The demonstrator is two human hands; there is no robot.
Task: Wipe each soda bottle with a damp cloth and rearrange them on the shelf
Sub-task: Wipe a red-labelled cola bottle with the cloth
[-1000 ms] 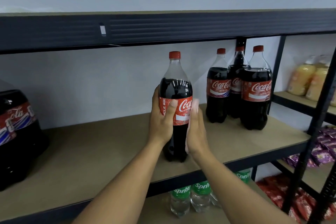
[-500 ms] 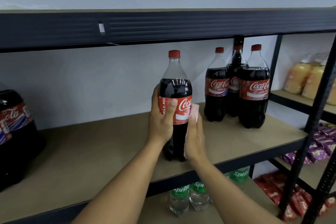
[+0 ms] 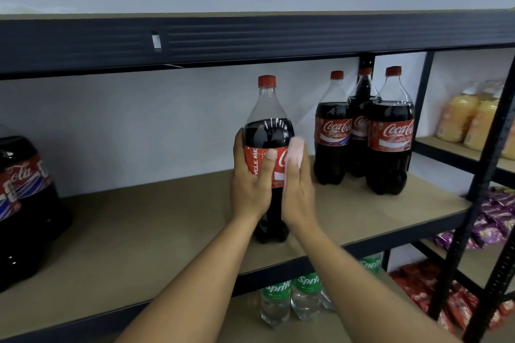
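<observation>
Trouble was judged most likely around the one bottle in hand. At the far left a large cola bottle [image 3: 25,203] was cut off by the frame edge, well apart from the work and little at risk. Towards the middle, the left hand [image 3: 252,184] was wrapped round the label of the soda bottle [image 3: 267,131], fingers curled behind it and the thumb laid across the front. The bottle was stood upright near the front edge of the shelf board [image 3: 145,231]. Against its right side a pale pink cloth [image 3: 296,150] was pressed by the right hand [image 3: 298,192], whose fingers were held straight and close together, though blurred. If a damp film were left on the plastic, the left grip could be loosened and the bottle tipped off the front edge onto the Sprite bottles [image 3: 278,295] below. A hard sideways stroke could also be passed on to the three cola bottles [image 3: 362,131] grouped near on the right, which were packed close and could be toppled together.
</observation>
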